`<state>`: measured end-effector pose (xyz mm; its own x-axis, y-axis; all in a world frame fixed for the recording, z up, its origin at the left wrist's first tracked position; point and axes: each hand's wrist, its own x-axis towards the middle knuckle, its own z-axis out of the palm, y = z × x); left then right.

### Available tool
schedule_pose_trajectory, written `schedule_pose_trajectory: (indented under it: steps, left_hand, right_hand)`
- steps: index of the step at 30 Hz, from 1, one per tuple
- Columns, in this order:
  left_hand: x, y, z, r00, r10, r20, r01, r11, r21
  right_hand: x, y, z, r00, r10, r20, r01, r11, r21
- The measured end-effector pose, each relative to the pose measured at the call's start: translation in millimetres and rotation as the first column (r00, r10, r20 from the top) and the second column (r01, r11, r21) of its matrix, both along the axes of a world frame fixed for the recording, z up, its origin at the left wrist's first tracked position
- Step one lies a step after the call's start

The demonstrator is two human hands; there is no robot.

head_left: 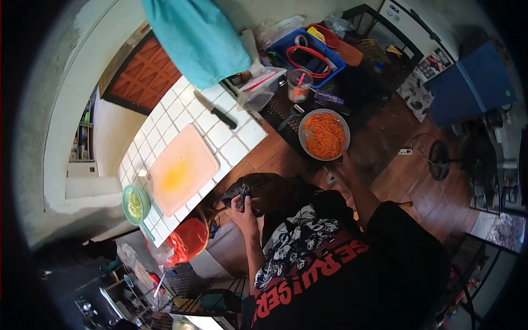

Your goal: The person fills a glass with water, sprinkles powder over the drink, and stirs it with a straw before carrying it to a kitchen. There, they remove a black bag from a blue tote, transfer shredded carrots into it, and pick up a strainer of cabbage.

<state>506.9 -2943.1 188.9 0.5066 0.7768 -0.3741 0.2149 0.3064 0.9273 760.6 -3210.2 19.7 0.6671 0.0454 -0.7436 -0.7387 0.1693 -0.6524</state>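
My right hand is at the near rim of a round bowl, fingers on its edge. Shredded carrot fills this bowl, which overlaps the corner of the dark mesh table in this view. In front of my body, my left hand has its fingers closed on dark crumpled material, which looks like thin cloth or a bag. A peeler lies just left of the carrot bowl. On the white tiled counter are a pink cutting board with an orange stain and a black-handled knife.
A green strainer of pale shredded vegetable stands at the counter's left end. Behind the carrots, the mesh table holds a plastic cup and a blue basket. A red bag-lined bin stands below the counter.
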Motion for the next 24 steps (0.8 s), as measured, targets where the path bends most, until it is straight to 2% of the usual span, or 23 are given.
schedule_pose_trajectory:
  steps: [1,2,4,7,10,13,16,19,20,22,23,24]
  left_hand:
    - [0,-1,0,1.000,0.012,0.011,-0.012,1.000,0.002]
    - [-1,-2,0,0.999,0.024,0.022,-0.024,1.000,0.002]
    - [-3,-1,-2,0.999,0.040,0.028,-0.040,0.999,-0.001]
    - [-11,0,-7,0.995,0.050,0.086,-0.053,0.998,0.027]
    - [-16,2,-5,0.989,0.059,0.133,-0.065,0.997,0.043]
    - [-25,5,-7,0.986,0.068,0.149,-0.081,0.993,0.086]
    - [-34,10,-11,0.985,0.066,0.162,-0.072,0.997,0.037]
    - [-47,18,-17,0.989,0.014,0.150,-0.018,0.999,0.028]
    - [-51,21,-17,0.989,-0.008,0.147,0.005,1.000,0.022]
    - [-57,25,-17,0.989,-0.042,0.145,0.041,0.999,0.011]
    - [-58,27,-14,0.988,-0.048,0.145,0.050,0.999,-0.009]
    - [-59,28,-11,0.988,-0.055,0.145,0.060,0.998,-0.029]
  right_hand:
    - [0,2,10,0.997,0.073,0.027,-0.069,0.989,-0.132]
    - [-1,5,16,0.996,0.089,0.030,-0.084,0.988,-0.132]
    - [-1,10,22,0.979,0.119,0.166,-0.088,0.979,-0.184]
    - [9,3,12,0.961,0.212,0.176,-0.189,0.972,-0.138]
    - [13,0,6,0.977,0.154,0.149,-0.145,0.987,-0.071]
    - [7,-9,12,0.964,0.203,0.172,-0.201,0.979,-0.028]
    - [-10,-20,27,0.913,0.303,0.275,-0.286,0.953,-0.102]
    - [-27,-34,36,0.921,0.295,0.255,-0.269,0.954,-0.135]
    - [-35,-35,49,0.924,0.289,0.250,-0.261,0.955,-0.140]
    - [-49,-37,81,0.861,0.422,0.284,-0.409,0.906,-0.107]
    - [-56,-37,97,0.865,0.413,0.285,-0.398,0.911,-0.112]
    - [-65,-35,112,0.839,0.479,0.256,-0.471,0.877,-0.097]
